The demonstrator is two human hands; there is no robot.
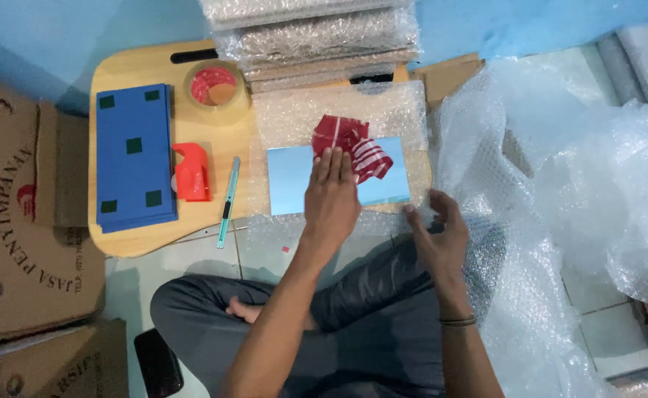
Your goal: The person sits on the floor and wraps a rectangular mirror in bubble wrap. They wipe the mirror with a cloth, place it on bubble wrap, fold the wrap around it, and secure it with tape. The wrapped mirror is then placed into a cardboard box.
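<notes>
The person sits cross-legged on the floor in front of a low wooden table (129, 239). The left hand (331, 195) lies flat, palm down, on a light blue rectangular panel (294, 180), with the fingers stretched out and close together; the fingertips reach the edge of a red and white cloth (353, 147) that is crumpled on the upper part of the panel. This hand grips nothing, it only presses on the panel. The panel rests on a sheet of bubble wrap (302, 118) which is spread over the right half of the table. The right hand (442, 236) is just beside the right lower corner of the panel, at the table edge, with the fingers bent and a little apart; it touches the loose bubble wrap there, but I cannot tell if it really pinches it. To the right, a big pile of bubble wrap (575, 169) covers the floor. On the left part of the table lie a stack of dark blue boards (136, 158), a red tape dispenser (193, 173), a roll of brown tape (215, 86) and a thin green cutter knife (228, 203). At the far side of the table stands a stack of wrapped flat packages (316, 37). Cardboard boxes (22, 221) stand at the left.
</notes>
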